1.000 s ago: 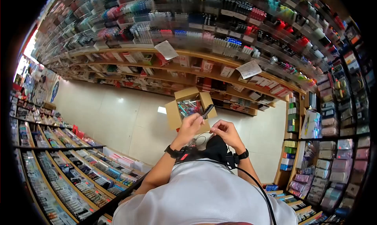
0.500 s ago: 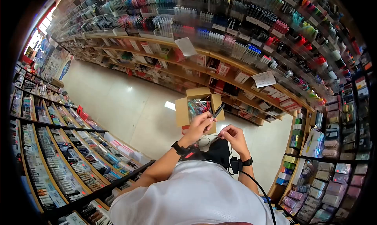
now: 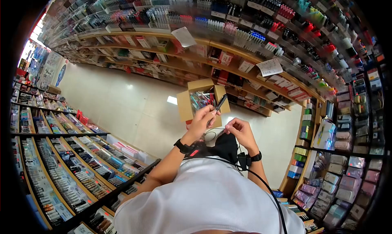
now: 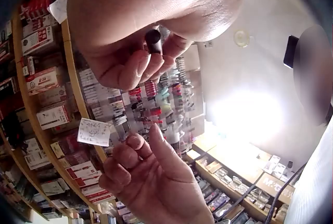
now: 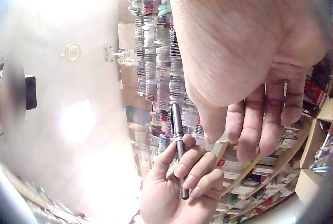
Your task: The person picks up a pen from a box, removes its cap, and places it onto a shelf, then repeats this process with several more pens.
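In my left hand (image 3: 203, 118) is a slim black pen (image 3: 221, 102), gripped between thumb and fingers. In the right wrist view the pen (image 5: 177, 122) shows a silver band near its middle, and its lower end sticks out below the fingers. From the left wrist view only one dark round end (image 4: 154, 37) of it shows; the hand hides the rest. My right hand (image 3: 241, 132) is beside the left one, apart from the pen. Its fingers (image 4: 123, 156) bend loosely with the thumb raised, and nothing shows between them.
An open cardboard box (image 3: 183, 107) full of assorted pens stands on the floor beyond my hands. Behind it rises a wall of pen racks and wooden shelves (image 3: 245, 72). Sloped pen displays (image 3: 77, 164) line the left, hanging packs (image 3: 345, 172) the right. A black cable (image 3: 271, 189) runs past my right arm.
The head view swung to one side and part of the way back. My left hand keeps hold of the pen, whose lower end now shows below the fingers. The right hand stays beside it.
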{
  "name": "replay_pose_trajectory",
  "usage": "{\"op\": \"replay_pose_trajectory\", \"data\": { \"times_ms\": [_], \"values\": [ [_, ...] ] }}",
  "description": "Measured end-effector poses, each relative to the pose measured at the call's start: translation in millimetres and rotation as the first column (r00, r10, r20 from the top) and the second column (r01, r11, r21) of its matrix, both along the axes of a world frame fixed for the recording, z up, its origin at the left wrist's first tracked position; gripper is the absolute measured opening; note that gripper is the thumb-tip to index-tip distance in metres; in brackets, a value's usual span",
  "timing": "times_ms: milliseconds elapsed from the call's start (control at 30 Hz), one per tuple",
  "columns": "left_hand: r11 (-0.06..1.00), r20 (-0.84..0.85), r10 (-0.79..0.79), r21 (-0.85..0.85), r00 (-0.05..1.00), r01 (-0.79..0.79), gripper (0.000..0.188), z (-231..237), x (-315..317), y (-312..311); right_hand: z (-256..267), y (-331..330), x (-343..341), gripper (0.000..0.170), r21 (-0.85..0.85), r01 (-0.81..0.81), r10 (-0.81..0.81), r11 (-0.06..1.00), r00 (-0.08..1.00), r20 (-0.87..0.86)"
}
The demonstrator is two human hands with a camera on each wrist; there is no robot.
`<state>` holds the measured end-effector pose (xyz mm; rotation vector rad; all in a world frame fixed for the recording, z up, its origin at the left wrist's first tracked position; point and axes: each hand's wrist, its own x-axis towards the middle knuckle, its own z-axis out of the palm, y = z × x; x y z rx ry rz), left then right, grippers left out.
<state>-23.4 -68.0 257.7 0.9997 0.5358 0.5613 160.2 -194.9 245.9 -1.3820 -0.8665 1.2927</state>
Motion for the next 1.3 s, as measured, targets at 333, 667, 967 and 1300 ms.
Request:
{"op": "replay_pose_trajectory", "data": {
  "times_ms": [333, 667, 967, 1300],
  "values": [
    [0.994, -0.015, -0.106, 0.037, 0.994, 0.107, 0.017, 5.5, 2.0, -1.3, -2.5, 2.0, 1.3, 0.013, -0.003, -0.022, 0.022, 1.0, 1.0, -0.007],
    [0.856, -0.29, -0.386, 0.24, 0.876, 0.457, 0.016, 0.7, 3.9, 0.2, 10.3, -1.1, 2.1, 0.027, 0.135, -0.048, 0.055, 0.99, 0.997, -0.052],
    [0.411, -0.554, -0.411, 0.596, 0.724, 0.69, 0.04, 68.4, -2.0, 9.2, 7.6, -5.2, 18.6, 0.059, 0.102, 0.07, -0.056, 0.992, 0.989, -0.134],
    [0.796, 0.725, -0.606, 0.546, 0.327, 0.262, 0.083, 209.7, -1.3, -82.8, 6.7, -4.5, 13.5, 0.079, -0.101, 0.112, -0.118, 0.989, 0.991, -0.057]
  ]
}}
